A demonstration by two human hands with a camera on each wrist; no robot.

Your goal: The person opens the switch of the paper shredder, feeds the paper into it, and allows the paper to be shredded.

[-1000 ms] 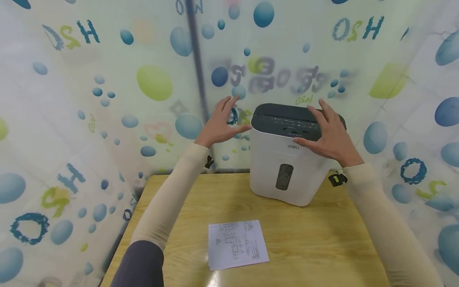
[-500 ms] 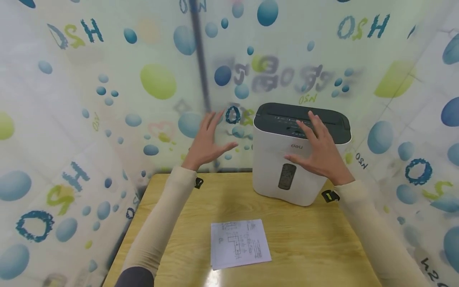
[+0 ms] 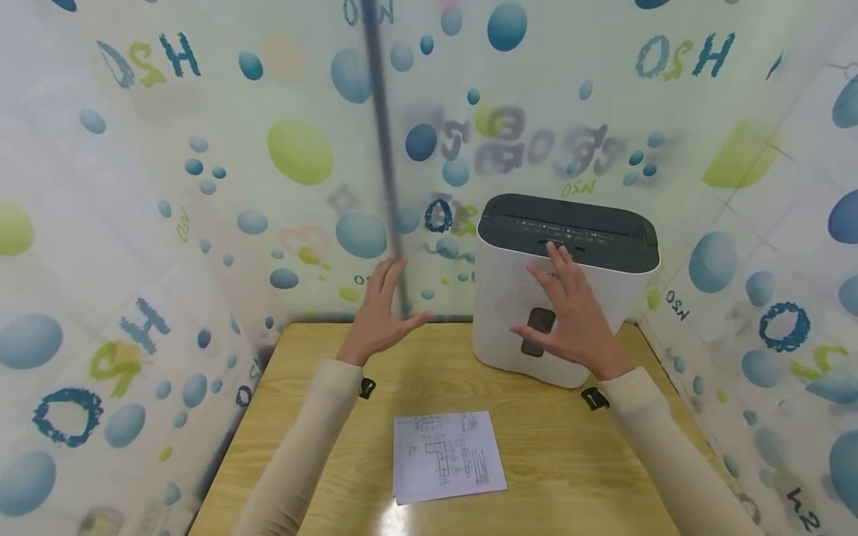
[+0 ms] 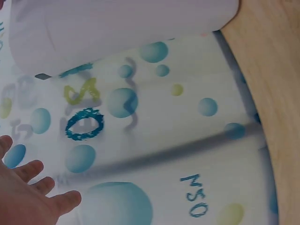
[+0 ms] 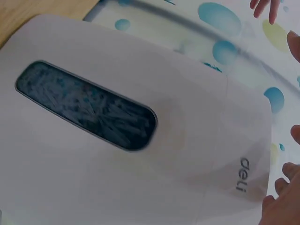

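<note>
A white paper shredder (image 3: 509,290) with a dark grey top stands at the back right of the wooden table. Its front window (image 5: 89,105) shows shredded strips inside in the right wrist view. My right hand (image 3: 573,320) hovers in front of the shredder, fingers spread and holding nothing. Left of the shredder, my left hand (image 3: 378,320) is raised in the air with its thumb and fingers apart, also with nothing in it. Sheets of paper (image 3: 449,458) with printed drawings lie flat on the table, nearer to me than both hands.
The wooden table (image 3: 322,417) ends at the back against a patterned curtain (image 3: 302,223) with blue and green bubbles. The same curtain hangs close on both sides. A dark vertical band (image 3: 382,134) runs down behind it.
Both hands have come down and back toward me. The right hand has moved left, off the shredder's top edge, and the left hand has drawn away from its side. The shredder and papers stay put.
</note>
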